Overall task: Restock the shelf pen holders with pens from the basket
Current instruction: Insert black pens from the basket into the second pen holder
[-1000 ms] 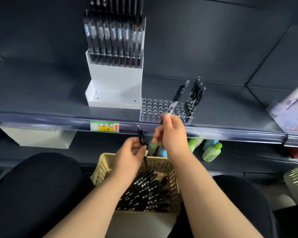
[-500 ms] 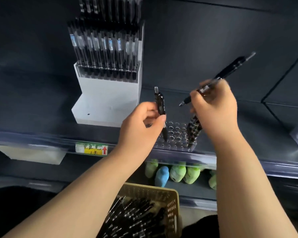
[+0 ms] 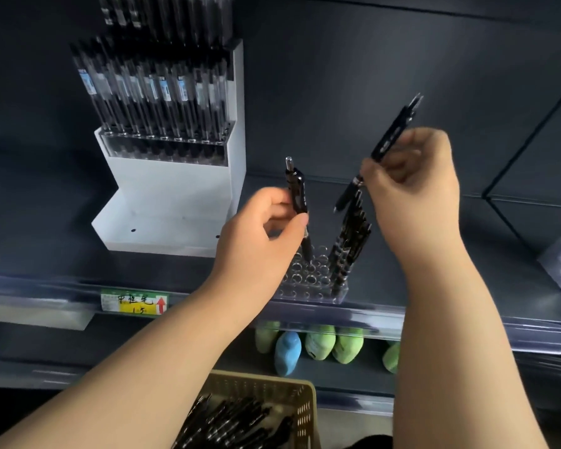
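Looking through the head camera, I have my left hand (image 3: 266,228) pinching a black pen (image 3: 297,196) between thumb and fingers, nearly upright, tip down. The clear holder (image 3: 308,281) sits directly below that grip. The tip is at one of its open holes, though I cannot tell if it has entered. I judge a straight push down along the pen's length seats it. My right hand (image 3: 412,189) pinches a second pen (image 3: 392,137), tilted, tip aimed down-left above the standing pens (image 3: 350,244). The left is nearer. The basket (image 3: 305,413) lies well below both grips.
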The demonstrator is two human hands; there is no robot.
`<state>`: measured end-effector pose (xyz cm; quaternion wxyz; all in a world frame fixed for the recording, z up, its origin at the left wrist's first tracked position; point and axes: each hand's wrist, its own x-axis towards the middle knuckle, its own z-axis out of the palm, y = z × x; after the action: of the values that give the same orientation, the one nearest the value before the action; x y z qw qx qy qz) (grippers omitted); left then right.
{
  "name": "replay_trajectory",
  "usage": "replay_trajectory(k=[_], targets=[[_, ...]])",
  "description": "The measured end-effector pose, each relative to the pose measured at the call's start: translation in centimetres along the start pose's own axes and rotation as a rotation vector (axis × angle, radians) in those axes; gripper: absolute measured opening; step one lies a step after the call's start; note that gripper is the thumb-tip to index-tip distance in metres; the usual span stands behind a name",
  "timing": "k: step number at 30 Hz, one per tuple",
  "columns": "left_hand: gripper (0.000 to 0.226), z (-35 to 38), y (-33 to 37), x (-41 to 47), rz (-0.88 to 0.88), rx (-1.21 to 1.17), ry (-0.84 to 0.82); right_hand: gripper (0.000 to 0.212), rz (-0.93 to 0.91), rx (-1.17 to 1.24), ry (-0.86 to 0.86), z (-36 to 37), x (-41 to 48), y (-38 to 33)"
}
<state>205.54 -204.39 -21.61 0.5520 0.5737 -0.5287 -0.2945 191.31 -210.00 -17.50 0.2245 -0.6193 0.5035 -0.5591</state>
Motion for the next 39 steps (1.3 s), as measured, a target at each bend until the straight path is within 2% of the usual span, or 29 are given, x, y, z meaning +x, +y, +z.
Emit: replay_trajectory(k=[5, 9, 15, 19, 25, 39], targets=[[0.015, 0.3, -0.2, 0.4, -0.004, 0.036, 0.0, 0.03, 0.039, 0.004, -0.051, 1.0, -0.3, 0.4], [0.016, 0.5, -0.4, 0.4, 0.008, 0.057, 0.0, 0.007, 0.049, -0.057, -0.093, 0.9, -0.2, 0.7], [0.016, 0.8, -0.7, 0.1, 0.023, 0.09, 0.001, 0.007, 0.018, -0.168, -0.111, 0.9, -0.2, 1.0], [0.016, 0.9, -0.4, 0.1, 0.047, 0.11, -0.005, 0.023, 0.047, -0.123, -0.11, 0.9, -0.4, 1.1], [0.019, 0.7, 0.1, 0.1, 0.074, 0.118, -0.036, 0.013, 0.029, -0.227, -0.114, 0.9, -0.5, 0.9], [0.019, 0.6, 0.2, 0.2, 0.089, 0.151, -0.07, 0.012, -0.032, -0.448, -0.201, 1.2, -0.7, 1.4]])
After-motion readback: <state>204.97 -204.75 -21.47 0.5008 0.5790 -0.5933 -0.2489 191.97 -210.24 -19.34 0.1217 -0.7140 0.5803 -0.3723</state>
